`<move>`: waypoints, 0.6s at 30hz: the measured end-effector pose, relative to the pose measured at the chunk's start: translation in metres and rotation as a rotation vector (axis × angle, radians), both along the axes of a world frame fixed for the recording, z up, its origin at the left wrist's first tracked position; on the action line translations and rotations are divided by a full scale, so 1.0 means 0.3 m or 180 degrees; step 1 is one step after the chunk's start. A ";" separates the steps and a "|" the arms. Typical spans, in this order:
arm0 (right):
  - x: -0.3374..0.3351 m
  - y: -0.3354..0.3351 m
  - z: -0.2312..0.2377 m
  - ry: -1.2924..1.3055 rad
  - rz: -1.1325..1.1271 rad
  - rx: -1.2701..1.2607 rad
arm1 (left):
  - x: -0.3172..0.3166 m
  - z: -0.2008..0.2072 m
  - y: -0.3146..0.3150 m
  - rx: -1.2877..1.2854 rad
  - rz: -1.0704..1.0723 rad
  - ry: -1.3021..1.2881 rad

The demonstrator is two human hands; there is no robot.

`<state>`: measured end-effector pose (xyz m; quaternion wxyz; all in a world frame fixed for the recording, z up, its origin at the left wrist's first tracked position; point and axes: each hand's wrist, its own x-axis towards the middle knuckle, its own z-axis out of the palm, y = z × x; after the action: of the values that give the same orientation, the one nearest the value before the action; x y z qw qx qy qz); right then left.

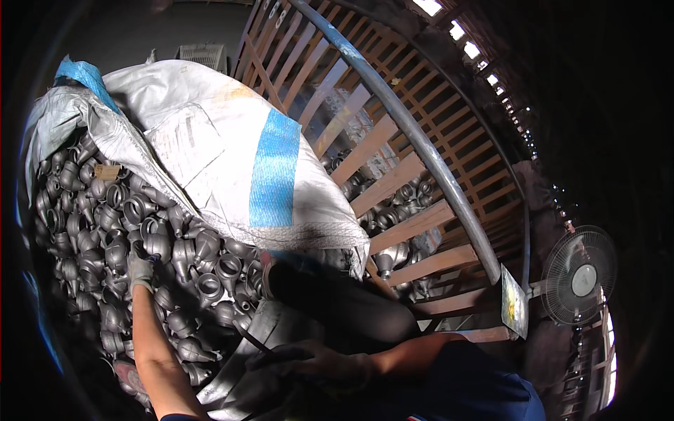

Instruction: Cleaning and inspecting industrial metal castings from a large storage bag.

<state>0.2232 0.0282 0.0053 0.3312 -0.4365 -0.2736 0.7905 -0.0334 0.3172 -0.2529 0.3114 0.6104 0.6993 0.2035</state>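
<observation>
A large heap of grey metal castings (90, 242), bulb-shaped with round open collars and narrow necks, fills the left side. My left hand (142, 270), in a light glove with dark fingertips, reaches into the heap. Its fingers are curled at a casting and blend with the grey metal around them. Low in the middle, my right hand (312, 361) wears a dark glove and lies in shadow. It is closed around a thin dark rod (253, 337) that slants up and left toward the castings; the rod's other end is hidden.
A white woven sack (203, 140) with a blue stripe lies folded back over the heap. Beyond it stands a slatted crate (404, 175) with a metal rail (393, 105) and more castings inside. A fan (583, 279) is at the right. My dark knee (351, 305) juts in beside the heap.
</observation>
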 end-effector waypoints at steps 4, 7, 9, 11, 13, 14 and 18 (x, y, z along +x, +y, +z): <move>-0.022 -0.004 0.022 0.0082 0.0029 -0.0023 | -0.068 -0.359 0.029 0.0429 -0.0689 0.0718; 0.013 0.005 0.039 -0.0073 -0.0087 -0.0076 | 0.094 -0.439 -0.007 0.0963 -0.0677 0.1144; 0.001 0.002 0.032 -0.0173 0.0096 0.0261 | 0.008 -0.398 -0.087 0.0607 -0.0409 0.0110; 0.002 0.011 0.017 -0.0291 0.0088 0.0180 | 0.024 -0.306 -0.157 0.0096 -0.0263 -0.0654; 0.032 0.021 -0.043 -0.0267 0.0011 0.0364 | 0.102 -0.183 -0.244 0.0398 -0.1298 -0.0253; 0.009 0.020 -0.010 -0.0152 0.0003 0.0394 | 0.030 -0.209 -0.310 0.0979 -0.1236 -0.0469; 0.053 0.026 0.044 -0.0289 -0.0436 0.0517 | 0.130 0.162 -0.467 -0.2097 0.0058 -0.3255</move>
<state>0.2390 0.0360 0.0184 0.4060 -0.4613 -0.3209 0.7207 0.0057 0.1772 -0.2042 0.7786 0.3009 0.4924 0.2464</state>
